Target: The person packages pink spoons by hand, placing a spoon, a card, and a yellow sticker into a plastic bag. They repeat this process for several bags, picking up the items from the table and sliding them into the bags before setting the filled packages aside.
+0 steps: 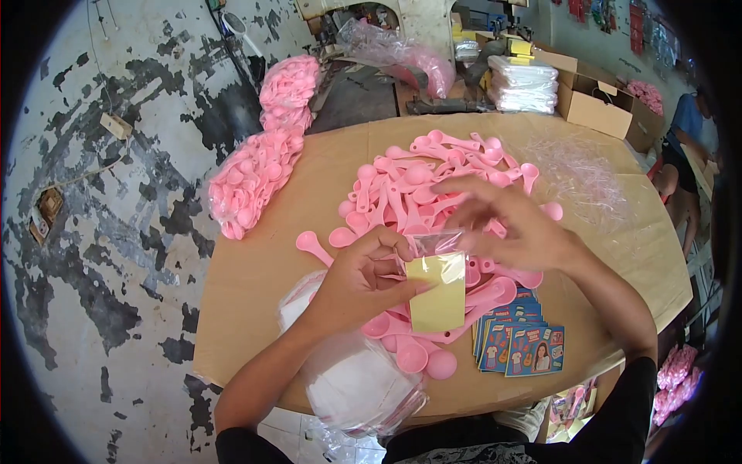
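Observation:
My left hand (363,280) pinches a clear plastic bag (437,243) with a yellow card (437,298) in it. Close to the bag's top right, my right hand (510,224) has its fingers apart and slightly blurred, over the pink spoons. A large pile of pink spoons (417,178) lies behind and under the hands. Right of the bag is a fanned stack of blue printed cards (533,349). A stack of clear plastic bags (359,387) rests at the table's front edge, below my left forearm.
Filled bags of pink spoons (259,174) lie on the brown table (239,309) at left. Thin plastic strips (583,174) are at right. Behind stand a machine (425,27), stacked clear packs (523,83) and a cardboard box (595,108). Another person (688,139) sits at far right.

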Demonstrator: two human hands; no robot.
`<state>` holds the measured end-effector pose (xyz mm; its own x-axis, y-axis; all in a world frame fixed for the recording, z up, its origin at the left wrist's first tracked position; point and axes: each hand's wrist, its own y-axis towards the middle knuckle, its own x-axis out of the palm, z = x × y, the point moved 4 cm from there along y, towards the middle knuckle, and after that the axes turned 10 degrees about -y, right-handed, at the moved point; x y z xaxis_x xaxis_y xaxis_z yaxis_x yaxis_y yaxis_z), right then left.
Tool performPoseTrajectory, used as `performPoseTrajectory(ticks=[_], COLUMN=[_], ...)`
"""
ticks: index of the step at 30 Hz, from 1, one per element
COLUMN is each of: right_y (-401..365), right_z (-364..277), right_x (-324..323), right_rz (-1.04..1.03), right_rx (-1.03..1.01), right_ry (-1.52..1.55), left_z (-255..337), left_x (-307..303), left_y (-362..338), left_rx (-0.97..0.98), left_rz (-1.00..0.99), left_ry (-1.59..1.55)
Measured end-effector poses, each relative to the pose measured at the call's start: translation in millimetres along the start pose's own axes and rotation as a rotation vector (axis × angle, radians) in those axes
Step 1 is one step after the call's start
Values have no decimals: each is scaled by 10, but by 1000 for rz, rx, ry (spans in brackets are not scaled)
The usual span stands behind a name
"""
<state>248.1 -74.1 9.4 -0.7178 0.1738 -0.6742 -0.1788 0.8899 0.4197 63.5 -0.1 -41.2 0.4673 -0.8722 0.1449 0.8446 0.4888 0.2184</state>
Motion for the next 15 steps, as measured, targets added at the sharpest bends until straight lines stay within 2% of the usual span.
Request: performPoseTrajectory(ticks=[2, 3, 6, 7, 9, 10, 11, 13, 15], right_y=[-46, -58, -142, -201, -348, -471, -562, -791, -852], right_z=[-125, -133, -132, -218, -355, -338, -465, -477, -607], right_x=[96, 143, 87, -33, -267, -383, -553, -702, -653], right_rz=[-210, -123, -19, -119, -56, -27, -264, -687, -519], right_rx=[273, 111, -6, 183, 210, 193, 336, 277, 117], right_ry=[-7, 2, 143, 160, 163, 101, -93, -271, -646], left_z=[-9, 13, 106, 150, 210, 270, 326, 416, 473], left_x=[9, 33, 78, 55, 13, -22, -54, -85, -90], left_y=[-18, -22, -6, -11, -18, 2, 6, -17, -41], left_rx=[19, 39, 112, 138, 186, 217, 249, 238, 267], left_rz=[-42, -58, -101, -115, -97, -67, -34, 46, 97], left_ry=[20, -7, -75, -87, -86, -64, -36, 18, 49])
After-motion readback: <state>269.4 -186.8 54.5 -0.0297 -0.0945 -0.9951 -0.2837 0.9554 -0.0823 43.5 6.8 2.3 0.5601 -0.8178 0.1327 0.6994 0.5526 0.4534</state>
